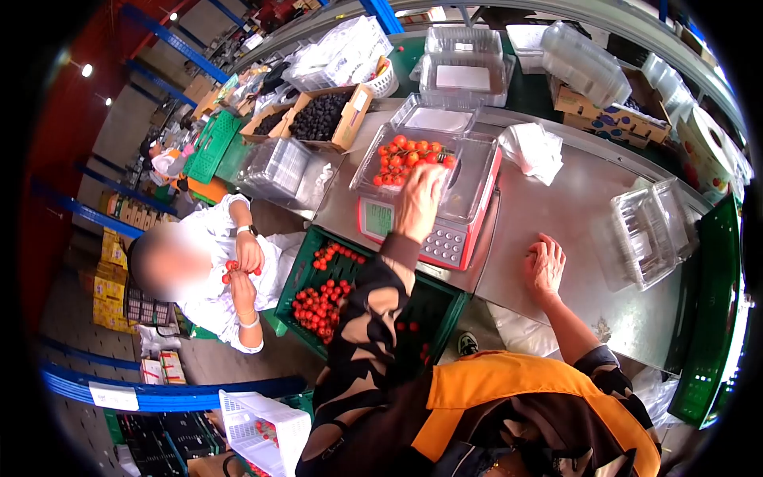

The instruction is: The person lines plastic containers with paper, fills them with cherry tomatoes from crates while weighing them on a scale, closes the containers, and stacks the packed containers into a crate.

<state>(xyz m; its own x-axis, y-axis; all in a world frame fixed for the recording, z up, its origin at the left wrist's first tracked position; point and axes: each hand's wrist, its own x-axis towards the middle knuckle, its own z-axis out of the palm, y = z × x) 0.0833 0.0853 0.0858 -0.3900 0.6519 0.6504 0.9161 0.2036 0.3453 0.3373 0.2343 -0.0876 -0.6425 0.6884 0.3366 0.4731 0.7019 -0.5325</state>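
On a red and white scale [445, 253] with a lit display sits a clear plastic punnet [362, 176] with its lid folded back. Red cherry tomatoes [401, 163], some on the vine, fill part of it. My left hand [419, 203] reaches over its near edge with curled fingers at the tomatoes; whatever they grip is hidden. My right hand [546, 265] rests on the steel table [517, 211], fingers loosely bent and apart, holding nothing. Below the scale, a dark green crate [290, 278] holds more cherry tomatoes [322, 310], partly covered by my left sleeve.
A co-worker [230, 270] at the left holds small tomatoes in both hands. Empty clear punnets [648, 234] lie at the right, beside a green crate [707, 318]. Crumpled white plastic [532, 151] is behind the scale. Boxes of dark grapes [322, 115] and stacked containers [463, 75] stand farther back.
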